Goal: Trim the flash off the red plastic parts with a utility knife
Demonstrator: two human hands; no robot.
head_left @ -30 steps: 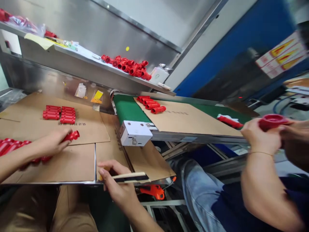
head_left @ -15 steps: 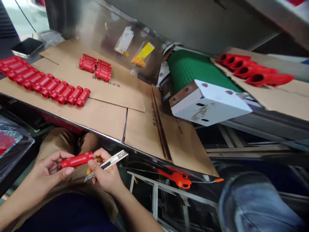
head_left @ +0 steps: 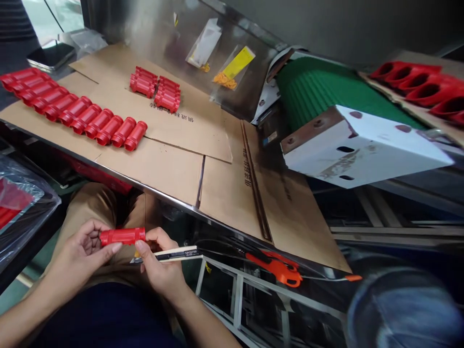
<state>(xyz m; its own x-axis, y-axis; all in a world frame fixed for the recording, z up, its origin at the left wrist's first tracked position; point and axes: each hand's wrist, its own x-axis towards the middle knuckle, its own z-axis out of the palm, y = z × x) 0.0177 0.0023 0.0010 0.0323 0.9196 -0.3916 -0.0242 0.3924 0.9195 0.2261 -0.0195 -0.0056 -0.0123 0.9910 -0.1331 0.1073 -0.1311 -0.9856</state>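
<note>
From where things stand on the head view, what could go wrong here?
1. The cutter in the right hand has its blade out, pointing toward the left hand; a slip might nick the thumb or fingers.
2. The red tube is held over the trousers, off the worktop, so it could fall if the grip loosens.

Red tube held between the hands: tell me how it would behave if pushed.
The red tube looks stiff, its outline straight between the left hand and right hand. Its rounded body could roll, though the raised bands might hinder that. Its glossy surface may feel slippery.
</note>
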